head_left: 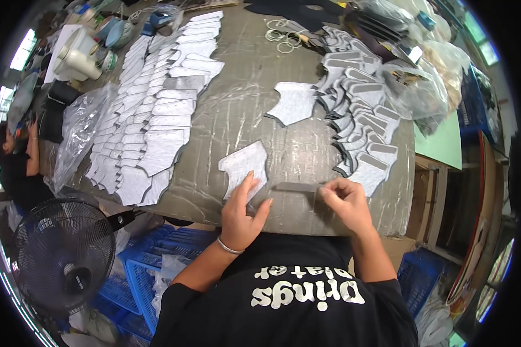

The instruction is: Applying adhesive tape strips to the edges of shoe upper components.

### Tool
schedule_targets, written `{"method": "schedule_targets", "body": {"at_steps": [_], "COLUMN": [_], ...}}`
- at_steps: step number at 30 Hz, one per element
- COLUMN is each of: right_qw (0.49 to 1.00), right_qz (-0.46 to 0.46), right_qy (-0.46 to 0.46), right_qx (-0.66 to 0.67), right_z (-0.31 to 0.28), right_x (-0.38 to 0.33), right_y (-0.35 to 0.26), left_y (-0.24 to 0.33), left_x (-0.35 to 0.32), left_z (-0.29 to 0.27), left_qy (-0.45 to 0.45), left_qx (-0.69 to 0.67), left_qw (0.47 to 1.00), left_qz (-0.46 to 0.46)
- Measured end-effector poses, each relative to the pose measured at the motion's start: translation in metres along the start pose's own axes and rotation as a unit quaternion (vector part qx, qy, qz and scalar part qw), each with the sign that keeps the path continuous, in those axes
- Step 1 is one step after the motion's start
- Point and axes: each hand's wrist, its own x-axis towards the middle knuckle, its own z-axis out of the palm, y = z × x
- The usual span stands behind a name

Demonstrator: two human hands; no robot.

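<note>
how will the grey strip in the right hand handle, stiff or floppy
Probably fairly stiff: the strip juts straight from the right hand. Likely light, as it looks thin, and unlikely to roll, being flat.

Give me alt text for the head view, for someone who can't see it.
A person's left hand lies over a light-grey cut fabric piece on a worktable; the right hand pinches a narrow grey strip. Overlapping rows of similar pieces lie to the left, more pieces bearing grey strips to the right.
</note>
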Motion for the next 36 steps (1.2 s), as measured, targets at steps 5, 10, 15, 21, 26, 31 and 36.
{"method": "schedule_targets", "body": {"at_steps": [5,10,15,21,26,31,36], "right_qw": [0.996,0.993,0.996,0.997,0.996,0.996,0.996], "right_qz": [0.041,0.059,0.054,0.066,0.08,0.083,0.078], "right_qy": [-0.01,-0.04,-0.05,-0.044,-0.036,-0.032,-0.028], "right_qx": [0.079,0.094,0.041,0.014,0.025,0.019,0.019], "right_z": [0.006,0.026,0.034,0.03,0.036,0.039,0.038], "right_x": [0.011,0.017,0.02,0.013,0.014,0.017,0.019], "right_y": [-0.004,-0.004,0.0,0.008,0.004,0.003,0.008], "left_y": [-0.033,-0.014,-0.024,-0.028,-0.028,-0.029,-0.029], "left_x": [-0.007,-0.024,-0.027,-0.028,-0.027,-0.028,-0.028], "left_z": [-0.023,-0.013,-0.01,-0.007,-0.007,-0.005,-0.004], "left_qy": [-0.145,-0.216,-0.14,-0.124,-0.126,-0.124,-0.127], "left_qx": [0.236,0.138,0.149,0.178,0.187,0.183,0.183], "left_qw": [0.952,0.951,0.965,0.963,0.961,0.962,0.962], "left_qz": [0.131,0.172,0.165,0.163,0.158,0.158,0.159]}}
